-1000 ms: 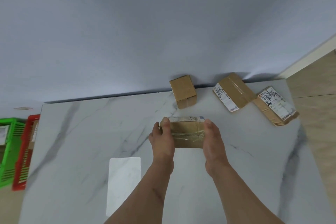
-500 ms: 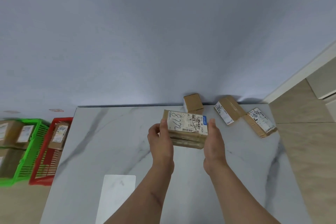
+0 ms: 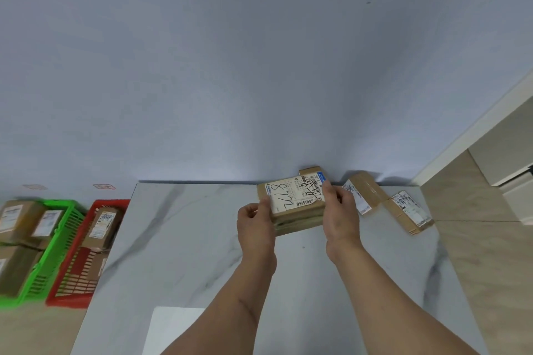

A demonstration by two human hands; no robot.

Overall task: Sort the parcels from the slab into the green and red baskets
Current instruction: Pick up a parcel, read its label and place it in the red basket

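Label-reading step: left hand (image 3: 255,223) and right hand (image 3: 339,212) grip a parcel (image 3: 294,204) above the counter (image 3: 187,239); next, carry toward baskets at 9 o'clock

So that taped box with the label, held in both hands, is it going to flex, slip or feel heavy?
The labelled parcel probably stays stiff: its cardboard edges look straight between the left hand and the right hand. It seems light, since it is held clear of the slab by a loose-looking hold at its ends. The glossy tape may be a little slippery.
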